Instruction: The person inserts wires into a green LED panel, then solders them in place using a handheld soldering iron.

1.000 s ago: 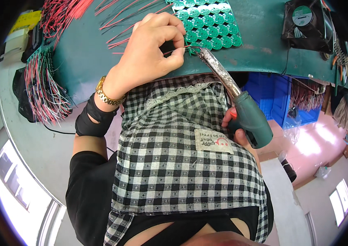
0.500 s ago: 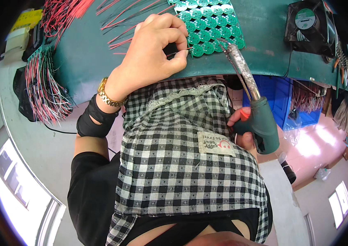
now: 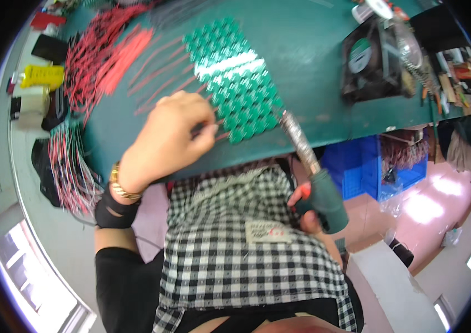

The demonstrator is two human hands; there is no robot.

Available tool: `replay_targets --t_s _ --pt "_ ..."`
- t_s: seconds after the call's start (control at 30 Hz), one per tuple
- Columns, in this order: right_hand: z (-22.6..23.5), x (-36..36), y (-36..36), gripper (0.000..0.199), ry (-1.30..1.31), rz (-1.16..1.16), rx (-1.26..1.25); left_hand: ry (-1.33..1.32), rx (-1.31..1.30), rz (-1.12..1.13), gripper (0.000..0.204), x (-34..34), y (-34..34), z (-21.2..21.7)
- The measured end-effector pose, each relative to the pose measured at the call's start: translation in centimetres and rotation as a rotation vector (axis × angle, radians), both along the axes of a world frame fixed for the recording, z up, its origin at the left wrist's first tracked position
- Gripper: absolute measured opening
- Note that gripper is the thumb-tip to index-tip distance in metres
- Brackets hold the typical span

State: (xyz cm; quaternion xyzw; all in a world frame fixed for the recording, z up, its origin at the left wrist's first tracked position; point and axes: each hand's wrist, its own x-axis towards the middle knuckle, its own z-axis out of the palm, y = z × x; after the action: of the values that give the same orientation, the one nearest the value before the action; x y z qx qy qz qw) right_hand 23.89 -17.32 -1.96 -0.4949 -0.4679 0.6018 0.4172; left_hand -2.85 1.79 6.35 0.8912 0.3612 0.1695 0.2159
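Observation:
My left hand (image 3: 171, 133) is raised above the near edge of the table, its thumb and forefinger curled into a pinch and slightly blurred. A red wire (image 3: 222, 136) runs from its fingertips to the near left corner of a green panel of round circuit boards (image 3: 246, 91). More red wires (image 3: 160, 89) fan out from the panel's left edge, partly behind the hand. My right hand (image 3: 308, 213) is closed around the dark green handle of a pistol-shaped soldering iron (image 3: 324, 194) with a red trigger. The iron's tip is by the panel's near right corner.
Bundles of red wires (image 3: 99, 61) lie at the table's left. A black fan (image 3: 371, 58) stands at the right, beside tools (image 3: 451, 83). Wired boards (image 3: 72, 166) hang off the left edge. Below the table is a blue bin (image 3: 357, 166) by another holding wires.
The view has shifted, so table, panel and hands sit lower and further left, showing more of the table's far side. My left hand stays near the panel's corner; my right still holds the soldering iron.

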Motion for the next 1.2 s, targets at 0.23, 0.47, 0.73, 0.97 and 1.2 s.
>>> replay_targets --t_s 0.23,0.47,0.73,0.97,1.2 --pt "0.3 -1.7 -0.1 0.042 0.170 -0.249 0.255 0.041 0.428 0.045 0.025 7.8 15.3 -0.9" --pt "-0.5 -0.7 0.2 0.038 0.233 -0.261 0.183 0.299 0.601 0.197 0.022 16.4 22.5 -3.5" --pt "0.6 -0.1 0.9 0.028 0.199 -0.185 0.163 0.241 0.593 0.008 0.015 15.9 23.7 -3.8" --pt "-1.1 -1.0 0.3 0.024 0.301 -0.266 0.284 0.281 0.469 -0.223 0.009 15.2 25.1 -2.0" --pt "-0.8 -0.7 0.2 0.024 0.347 -0.294 0.358 0.329 0.538 -0.276 0.007 15.4 24.9 -0.5"
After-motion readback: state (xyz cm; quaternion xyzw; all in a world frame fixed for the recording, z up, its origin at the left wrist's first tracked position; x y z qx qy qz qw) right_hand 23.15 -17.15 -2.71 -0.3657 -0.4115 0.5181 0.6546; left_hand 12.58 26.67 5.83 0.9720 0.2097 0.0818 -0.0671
